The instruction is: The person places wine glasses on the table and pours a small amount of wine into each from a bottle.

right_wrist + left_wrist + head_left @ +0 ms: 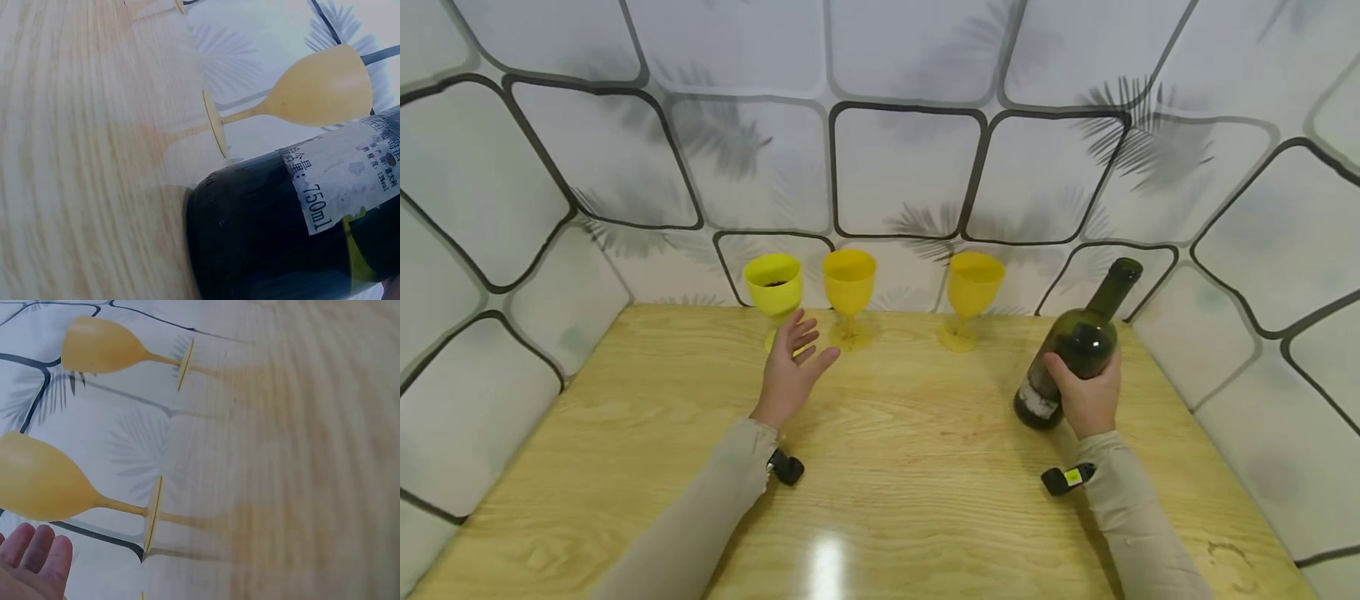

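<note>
My right hand [1090, 402] grips a dark green wine bottle [1081, 337] around its body, thumb across the near side. The bottle leans slightly, neck up and to the right; whether its base touches the table, I cannot tell. In the right wrist view its white label [344, 178] reads 750ml. My left hand [788, 371] holds nothing, fingers spread and relaxed. It is just in front of the leftmost yellow goblet [773, 287], hiding part of its stem and foot. Something dark is inside that goblet. The middle goblet [848, 287] and right goblet [973, 287] stand upright.
All the goblets stand along the back of the wooden table [910, 450], close to a patterned wall [910, 175]. Side walls [475, 400] border the table left and right. A faint ring mark [1227, 550] shows at the table's front right.
</note>
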A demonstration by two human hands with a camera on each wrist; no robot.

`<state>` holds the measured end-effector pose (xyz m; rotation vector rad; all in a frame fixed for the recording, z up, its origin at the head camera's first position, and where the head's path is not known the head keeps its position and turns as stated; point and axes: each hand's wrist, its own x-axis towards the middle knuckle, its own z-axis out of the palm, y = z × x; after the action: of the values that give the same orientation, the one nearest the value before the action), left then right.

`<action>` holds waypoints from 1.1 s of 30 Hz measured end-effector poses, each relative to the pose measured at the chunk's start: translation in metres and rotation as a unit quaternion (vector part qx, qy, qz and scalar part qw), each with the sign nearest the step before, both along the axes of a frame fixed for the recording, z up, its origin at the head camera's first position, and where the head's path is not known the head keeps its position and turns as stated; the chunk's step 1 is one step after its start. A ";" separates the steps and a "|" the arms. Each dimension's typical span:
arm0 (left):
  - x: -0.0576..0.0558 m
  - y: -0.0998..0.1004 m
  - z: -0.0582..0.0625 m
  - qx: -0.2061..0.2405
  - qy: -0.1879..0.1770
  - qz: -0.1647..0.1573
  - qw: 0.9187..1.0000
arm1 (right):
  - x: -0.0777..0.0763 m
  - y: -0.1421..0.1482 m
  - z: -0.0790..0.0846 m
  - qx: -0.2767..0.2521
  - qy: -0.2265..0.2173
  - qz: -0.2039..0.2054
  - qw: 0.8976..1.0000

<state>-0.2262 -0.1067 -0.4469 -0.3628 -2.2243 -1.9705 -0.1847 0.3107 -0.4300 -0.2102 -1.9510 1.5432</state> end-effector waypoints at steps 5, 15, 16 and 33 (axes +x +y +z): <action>-0.010 0.008 0.002 0.001 -0.002 0.013 1.000 | -0.001 -0.001 0.000 0.005 0.009 0.001 1.000; -0.033 0.022 0.000 -0.012 -0.053 -0.008 0.999 | -0.002 0.000 0.000 0.008 0.014 0.005 1.000; -0.035 0.024 0.000 -0.008 -0.050 -0.007 0.999 | -0.002 0.001 -0.001 0.008 0.016 0.005 1.000; -0.056 0.030 0.000 0.039 -0.055 -0.022 0.997 | -0.001 0.000 -0.001 0.008 0.021 0.010 1.000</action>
<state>-0.2825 -0.0769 -0.4467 -0.3032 -2.2122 -2.1431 -0.1859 0.3111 -0.4312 -0.1518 -1.9373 1.5316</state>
